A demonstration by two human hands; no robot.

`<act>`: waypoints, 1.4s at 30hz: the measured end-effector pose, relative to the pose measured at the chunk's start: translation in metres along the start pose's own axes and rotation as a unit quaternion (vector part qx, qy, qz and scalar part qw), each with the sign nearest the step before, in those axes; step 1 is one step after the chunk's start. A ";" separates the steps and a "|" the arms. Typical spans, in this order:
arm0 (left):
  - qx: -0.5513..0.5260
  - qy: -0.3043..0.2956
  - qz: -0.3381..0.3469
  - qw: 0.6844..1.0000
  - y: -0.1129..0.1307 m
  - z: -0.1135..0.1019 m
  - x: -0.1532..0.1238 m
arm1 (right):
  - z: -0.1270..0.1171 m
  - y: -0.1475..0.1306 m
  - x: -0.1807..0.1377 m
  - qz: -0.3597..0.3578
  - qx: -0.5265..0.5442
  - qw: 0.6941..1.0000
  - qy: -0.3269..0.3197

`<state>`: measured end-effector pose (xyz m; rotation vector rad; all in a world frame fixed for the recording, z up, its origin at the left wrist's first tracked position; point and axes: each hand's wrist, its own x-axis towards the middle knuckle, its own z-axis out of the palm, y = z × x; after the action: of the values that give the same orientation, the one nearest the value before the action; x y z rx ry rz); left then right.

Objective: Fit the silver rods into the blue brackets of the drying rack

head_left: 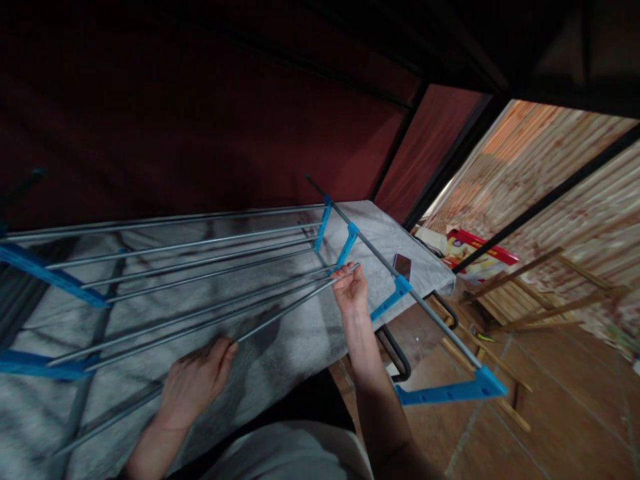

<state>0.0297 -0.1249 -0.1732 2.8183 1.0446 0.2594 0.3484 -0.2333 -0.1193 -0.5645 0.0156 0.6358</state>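
Observation:
A drying rack of grey metal rods and blue plastic connectors lies across a bed with a grey-white blanket. My left hand is wrapped around a loose grey rod near its lower part. My right hand pinches the same rod's far end, close to a blue connector on the rack's end bar. Another blue bracket hangs at the bar's near end, over the floor.
A dark phone lies on the blanket near the bed's corner. Beyond the bed stand a red-and-yellow box and wooden slats on a tiled floor. Dark red walls rise behind the bed.

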 end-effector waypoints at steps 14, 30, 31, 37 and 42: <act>0.001 -0.051 -0.015 0.999 -0.004 -0.002 0.008 | -0.003 0.003 0.013 0.075 0.030 0.995 0.052; 0.010 0.073 -0.021 0.997 -0.014 -0.001 0.016 | -0.005 0.028 0.045 0.059 -0.080 0.995 0.017; 0.015 0.079 -0.018 0.997 -0.014 -0.002 0.018 | -0.007 0.028 0.046 0.052 -0.083 0.995 0.013; 0.023 0.094 0.012 0.995 -0.016 0.004 0.026 | -0.018 0.022 0.054 0.029 -0.109 0.994 -0.005; 0.018 0.085 0.011 0.996 -0.018 0.008 0.028 | -0.016 0.020 0.059 0.041 -0.110 0.993 0.006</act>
<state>0.0405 -0.0936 -0.1809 2.8822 1.0607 0.4957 0.3879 -0.1957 -0.1537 -0.7837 -0.0202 0.7187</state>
